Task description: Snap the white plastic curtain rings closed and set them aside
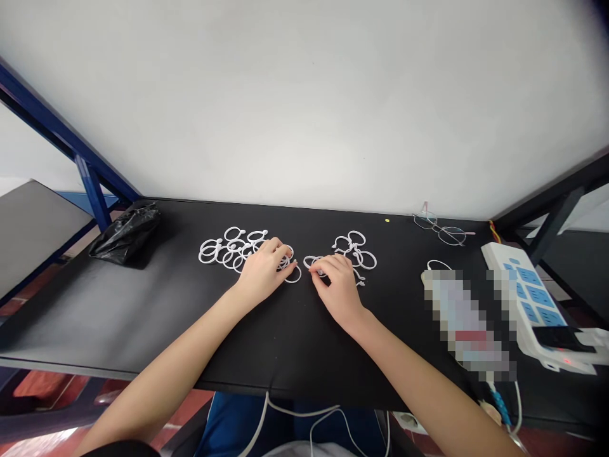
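Two heaps of white plastic rings lie on a black table (143, 317). My left hand (264, 270) rests on the right end of the left heap (228, 249), fingers curled over a few rings. My right hand (335, 282) sits at the left end of the right heap (356, 251), its fingertips pinched on a white ring (311, 261). A single ring (294, 276) lies between the two hands.
A crumpled black plastic bag (126, 231) sits at the far left of the table. A pair of glasses (440, 230) lies at the back right. A white power strip (528, 298) and a blurred-out object (464, 324) occupy the right side. White cables hang below the front edge.
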Demonstrator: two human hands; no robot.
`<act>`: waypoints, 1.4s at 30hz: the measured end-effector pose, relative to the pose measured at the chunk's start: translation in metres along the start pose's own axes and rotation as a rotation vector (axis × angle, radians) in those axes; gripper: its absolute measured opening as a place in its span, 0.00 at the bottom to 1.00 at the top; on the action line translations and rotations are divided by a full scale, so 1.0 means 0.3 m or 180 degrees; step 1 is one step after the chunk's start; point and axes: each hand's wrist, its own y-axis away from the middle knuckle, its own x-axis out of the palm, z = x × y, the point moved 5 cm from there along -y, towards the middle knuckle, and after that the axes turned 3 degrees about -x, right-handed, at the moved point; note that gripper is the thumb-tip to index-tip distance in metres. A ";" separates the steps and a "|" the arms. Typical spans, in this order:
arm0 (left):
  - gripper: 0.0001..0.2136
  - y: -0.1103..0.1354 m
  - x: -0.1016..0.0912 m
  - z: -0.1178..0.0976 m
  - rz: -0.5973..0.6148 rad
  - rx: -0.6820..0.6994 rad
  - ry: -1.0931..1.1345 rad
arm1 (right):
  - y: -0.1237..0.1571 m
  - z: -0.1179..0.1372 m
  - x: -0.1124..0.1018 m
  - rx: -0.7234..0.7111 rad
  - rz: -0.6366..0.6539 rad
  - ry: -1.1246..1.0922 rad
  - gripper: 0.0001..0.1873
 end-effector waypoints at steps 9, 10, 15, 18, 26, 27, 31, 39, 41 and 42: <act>0.08 0.000 -0.002 0.005 -0.0034 -0.0019 -0.0094 | -0.003 0.044 -0.051 -0.0355 -0.0745 -0.0283 0.11; 0.08 0.001 -0.003 0.005 -0.0056 -0.0011 -0.0090 | -0.002 0.046 -0.054 -0.0374 -0.0798 -0.0333 0.11; 0.08 0.003 -0.027 -0.014 -0.0373 0.0100 0.0076 | 0.002 0.046 -0.053 -0.0363 -0.0819 -0.0749 0.10; 0.06 0.007 -0.050 -0.034 -0.0570 0.0278 0.0366 | 0.004 0.046 -0.045 -0.0279 -0.0742 -0.0894 0.10; 0.11 0.029 -0.057 -0.094 -0.0199 0.1116 0.0779 | 0.012 0.039 -0.038 -0.0071 -0.0678 -0.1131 0.08; 0.12 0.032 -0.055 -0.101 -0.0160 0.1191 0.0783 | 0.012 0.037 -0.038 -0.0055 -0.0683 -0.1136 0.08; 0.17 0.033 -0.049 -0.111 -0.0121 0.1310 0.0825 | 0.012 0.031 -0.038 -0.0058 -0.0726 -0.1191 0.07; 0.19 0.030 -0.056 -0.110 -0.0246 0.1373 0.0724 | 0.019 0.021 -0.036 0.0221 -0.0822 -0.1331 0.04; 0.18 0.031 -0.057 -0.111 -0.0330 0.1393 0.0715 | 0.020 0.020 -0.034 0.0247 -0.0820 -0.1365 0.04; 0.17 0.032 -0.055 -0.110 -0.0347 0.1391 0.0723 | 0.020 0.019 -0.033 0.0265 -0.0811 -0.1380 0.04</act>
